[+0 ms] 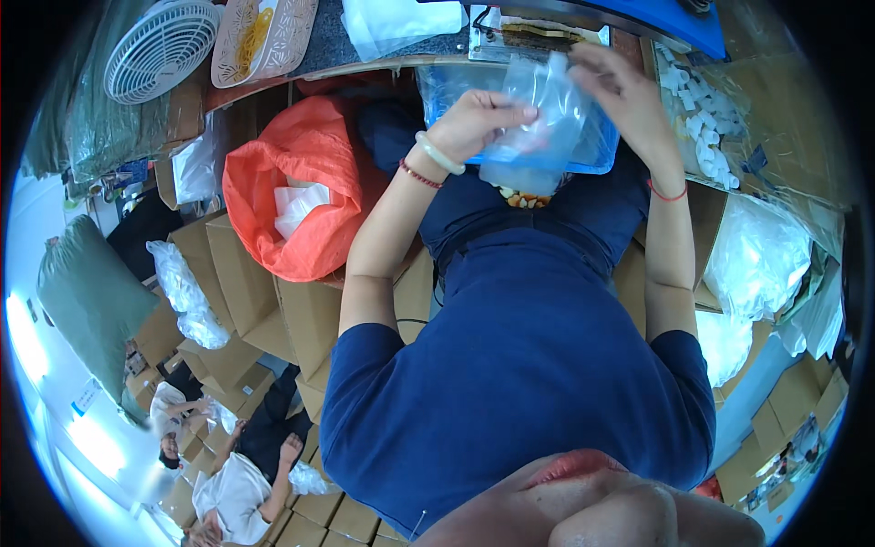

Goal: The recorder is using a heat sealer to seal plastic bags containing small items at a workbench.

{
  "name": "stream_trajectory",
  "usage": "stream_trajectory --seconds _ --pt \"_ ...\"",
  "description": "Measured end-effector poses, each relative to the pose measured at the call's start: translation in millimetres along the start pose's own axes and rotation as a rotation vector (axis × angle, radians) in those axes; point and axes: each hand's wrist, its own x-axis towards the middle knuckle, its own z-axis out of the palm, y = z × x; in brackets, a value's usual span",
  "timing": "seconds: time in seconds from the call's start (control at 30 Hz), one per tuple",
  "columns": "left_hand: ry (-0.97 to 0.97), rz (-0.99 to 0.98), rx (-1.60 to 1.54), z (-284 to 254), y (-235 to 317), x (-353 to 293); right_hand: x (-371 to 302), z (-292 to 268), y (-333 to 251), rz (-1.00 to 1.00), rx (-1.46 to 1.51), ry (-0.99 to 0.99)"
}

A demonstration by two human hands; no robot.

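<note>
In my left hand (478, 121), a clear plastic bag (553, 105) is pinched between thumb and fingers. My right hand (624, 96) is beside the bag's upper right edge, its fingers stretched out, apart and slightly blurred; no grip on the bag shows. Beneath the bag, a blue plastic tray (597, 164) sits over my lap at the table edge. More clear plastic lies in the tray, its contents partly hidden by the bag and my hands.
To the left stands an open red sack (264, 191) with white pieces inside. A white basket (264, 41) holds yellow bands beside a round white basket (164, 50). Small white pieces (702, 118) fill a box at right. Cardboard boxes (241, 264) and two people (241, 483) are at left.
</note>
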Motion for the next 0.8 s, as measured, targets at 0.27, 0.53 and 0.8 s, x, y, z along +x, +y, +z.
stream_trajectory --seconds 0.27,0.53,0.8 --pt "0.07 0.082 -0.287 -1 19 43 -12 -32 61 0.126 -0.861 0.514" --pt "0.756 0.737 0.896 -63 45 35 -17 -36 110 0.026 -0.791 0.421" --pt "0.912 0.981 1.527 -112 8 -8 -37 -49 59 0.047 -0.443 0.592"
